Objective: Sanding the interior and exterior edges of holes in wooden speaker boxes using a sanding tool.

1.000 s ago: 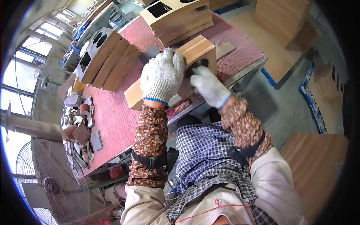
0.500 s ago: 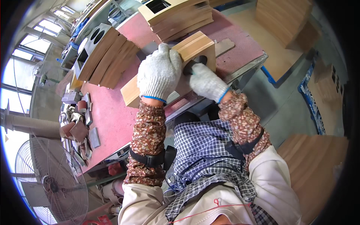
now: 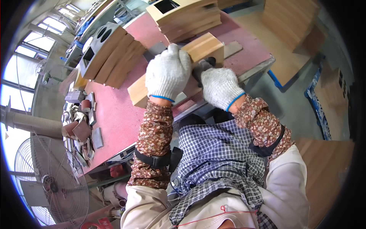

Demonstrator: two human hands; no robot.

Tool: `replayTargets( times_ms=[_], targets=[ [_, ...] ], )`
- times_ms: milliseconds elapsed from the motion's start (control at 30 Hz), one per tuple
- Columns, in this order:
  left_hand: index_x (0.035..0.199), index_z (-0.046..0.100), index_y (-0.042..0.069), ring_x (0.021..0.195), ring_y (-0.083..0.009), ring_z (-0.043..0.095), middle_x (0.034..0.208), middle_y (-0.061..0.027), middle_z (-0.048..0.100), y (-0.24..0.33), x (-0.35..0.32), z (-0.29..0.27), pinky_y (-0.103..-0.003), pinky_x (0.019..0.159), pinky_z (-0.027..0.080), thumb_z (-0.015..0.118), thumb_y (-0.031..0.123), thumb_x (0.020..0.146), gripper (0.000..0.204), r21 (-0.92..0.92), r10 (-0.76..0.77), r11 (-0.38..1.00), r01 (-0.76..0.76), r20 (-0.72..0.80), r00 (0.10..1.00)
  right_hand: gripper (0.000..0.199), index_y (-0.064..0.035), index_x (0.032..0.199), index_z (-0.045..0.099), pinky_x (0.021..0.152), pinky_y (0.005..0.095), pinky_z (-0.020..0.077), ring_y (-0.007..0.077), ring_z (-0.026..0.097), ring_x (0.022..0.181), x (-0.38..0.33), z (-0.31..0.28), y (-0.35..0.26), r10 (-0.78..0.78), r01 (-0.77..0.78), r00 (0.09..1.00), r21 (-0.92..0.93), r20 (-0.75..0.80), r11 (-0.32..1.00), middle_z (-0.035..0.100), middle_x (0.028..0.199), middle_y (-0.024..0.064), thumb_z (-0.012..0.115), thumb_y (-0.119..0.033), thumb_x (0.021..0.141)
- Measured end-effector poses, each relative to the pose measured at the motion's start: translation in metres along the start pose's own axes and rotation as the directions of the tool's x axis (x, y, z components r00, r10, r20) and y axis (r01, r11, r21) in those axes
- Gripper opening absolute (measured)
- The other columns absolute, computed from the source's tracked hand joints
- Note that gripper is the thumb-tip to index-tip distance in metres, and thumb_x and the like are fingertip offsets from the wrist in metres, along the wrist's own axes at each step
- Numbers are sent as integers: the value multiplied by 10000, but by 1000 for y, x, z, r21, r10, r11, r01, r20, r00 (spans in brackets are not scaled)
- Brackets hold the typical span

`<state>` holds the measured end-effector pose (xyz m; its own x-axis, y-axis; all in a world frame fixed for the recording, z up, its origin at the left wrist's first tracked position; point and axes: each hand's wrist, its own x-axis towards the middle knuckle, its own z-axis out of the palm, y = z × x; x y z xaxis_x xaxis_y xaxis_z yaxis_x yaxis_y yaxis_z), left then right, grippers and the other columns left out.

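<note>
right hand [image 3: 222, 87] has edged rightward along the wooden box [image 3: 204, 44]

nearest is the checked apron [image 3: 213, 147]. past it, the right hand is at the box's near side, fingers bent beside a dark round hole [image 3: 198, 71]; whether it grips anything, i cannot tell. left hand [image 3: 167, 72], a bit further left, is closed over the top edge, close to the box's middle. the wooden box lies beyond the right hand and up to its left; its long axis slants from lower left to upper right, across the body. that right end is nearer the right hand. underneath is the pink table [image 3: 114, 126]; farther off, the left stack [image 3: 114, 63], then the far stack [image 3: 188, 24].
</note>
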<state>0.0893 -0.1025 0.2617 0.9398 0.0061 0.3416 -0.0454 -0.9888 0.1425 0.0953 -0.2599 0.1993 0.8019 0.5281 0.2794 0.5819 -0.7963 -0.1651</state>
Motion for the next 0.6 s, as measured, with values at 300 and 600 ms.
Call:
replayTargets(
  times_ms=[300, 600],
  targets=[
    [933, 615, 41, 721, -383, 698, 765, -199, 692, -1, -4, 3, -486, 700, 561, 575, 287, 969, 252, -23, 67, 997, -75, -233, 970, 346, 51, 1085, 643, 824, 522, 540, 460, 660, 875, -6, 22, 12, 13, 18, 999, 574, -50, 819, 692, 975, 259, 649, -140, 796],
    [937, 643, 32, 751, -385, 703, 774, -200, 704, -6, -10, -6, -511, 700, 552, 566, 314, 966, 293, -77, -25, 997, 13, -150, 988, 21, -87, 927, 522, 533, 329, 516, 103, 504, 574, -3, -3, -6, 122, -357, 887, 829, 445, -430, 503, 734, 11, 539, -95, 918]
  ],
)
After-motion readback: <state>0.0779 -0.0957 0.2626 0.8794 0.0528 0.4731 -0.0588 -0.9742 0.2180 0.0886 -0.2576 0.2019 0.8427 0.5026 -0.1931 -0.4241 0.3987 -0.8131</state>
